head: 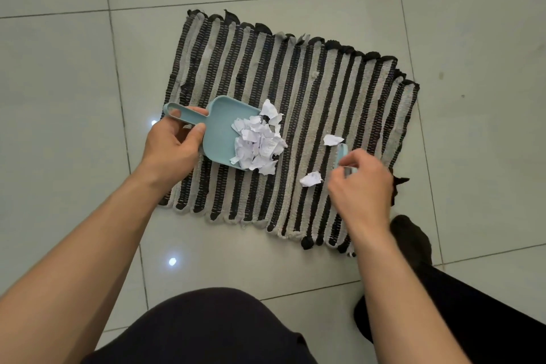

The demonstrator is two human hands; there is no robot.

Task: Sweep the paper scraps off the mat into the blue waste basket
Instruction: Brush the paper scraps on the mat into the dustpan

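Head view looks down on our two bare arms above a woven mat with black and grey stripes (325, 91), which lies on a floor of pale grey tiles (59, 68). Our left hand (172, 142) grips the handle of a small light blue plastic dustpan (220, 127); the fingers curl around the handle and the thumb lies along its near side. The pan rests on the left part of the mat with its open edge pointing to the right. A heap of crumpled white paper scraps (258, 142) sits at this open edge, partly inside the pan and partly on the mat.

Our right hand (362, 177) is over the right part of the mat, and its fingers pinch a small light blue brush (342, 156). Only a little of the brush shows beyond the fingers, so we cannot tell its shape well. One loose white scrap (333, 139) lies on the mat just beyond the brush, and another loose white scrap (310, 179) lies just left of the right hand. Both are apart from the heap. Our knees in dark trousers (206, 331) fill the bottom of the view, and a foot in a black sock (410, 239) stands near the mat's near right corner.
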